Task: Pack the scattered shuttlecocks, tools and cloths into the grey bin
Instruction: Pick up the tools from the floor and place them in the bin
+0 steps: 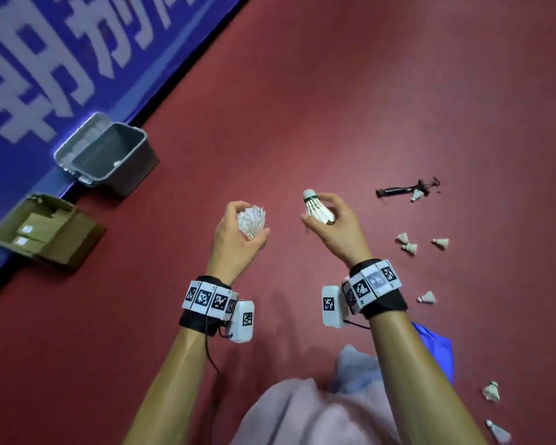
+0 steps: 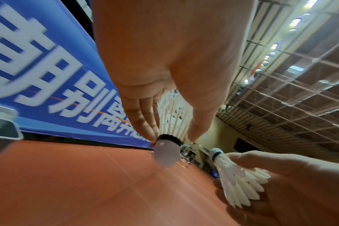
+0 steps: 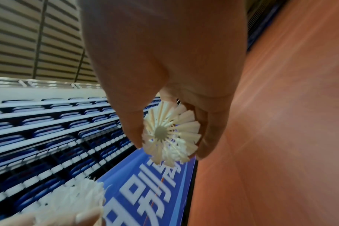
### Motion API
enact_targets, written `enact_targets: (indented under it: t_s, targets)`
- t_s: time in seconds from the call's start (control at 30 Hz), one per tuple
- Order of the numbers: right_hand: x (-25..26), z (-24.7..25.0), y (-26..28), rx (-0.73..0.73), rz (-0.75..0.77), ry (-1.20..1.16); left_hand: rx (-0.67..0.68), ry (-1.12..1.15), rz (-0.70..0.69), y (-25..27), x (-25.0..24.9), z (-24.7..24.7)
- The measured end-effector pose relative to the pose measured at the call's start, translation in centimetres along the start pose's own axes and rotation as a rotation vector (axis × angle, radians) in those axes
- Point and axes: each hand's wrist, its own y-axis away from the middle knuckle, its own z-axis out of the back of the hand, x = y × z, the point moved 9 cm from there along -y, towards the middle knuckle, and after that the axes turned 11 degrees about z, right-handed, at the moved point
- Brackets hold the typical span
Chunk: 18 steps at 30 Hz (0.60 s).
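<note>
While both hands hover over the red floor, the left hand (image 1: 238, 232) grips a frayed shuttlecock (image 1: 252, 221) and the right hand (image 1: 333, 226) a cleaner shuttlecock (image 1: 316, 208); the grey bin (image 1: 109, 155) stands well apart against the blue banner (image 1: 45, 59). From the left wrist, fingers (image 2: 143, 120) pinch feathers above the cork. From the right wrist, curled fingers (image 3: 209, 134) ring the feather skirt.
</note>
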Motion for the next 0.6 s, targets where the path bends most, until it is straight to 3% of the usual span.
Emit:
enact_targets:
  t_s: [0.3, 0.47, 0.6]
  targets:
    - [1.7, -19.1, -17.5, 0.29, -0.014, -0.028, -0.23, 0.014, 0.215, -12.9, 7.7, 11.2]
    - [8.8, -27.9, -31.0, 0.365, 0.195, -0.111, -0.414, 0.02, 0.293, -21.7, 9.1, 19.2]
    - [13.5, -34.7, -38.1, 0.441, 0.27, -0.161, -0.555, 0.037, 0.34, -26.2, 10.5, 25.3]
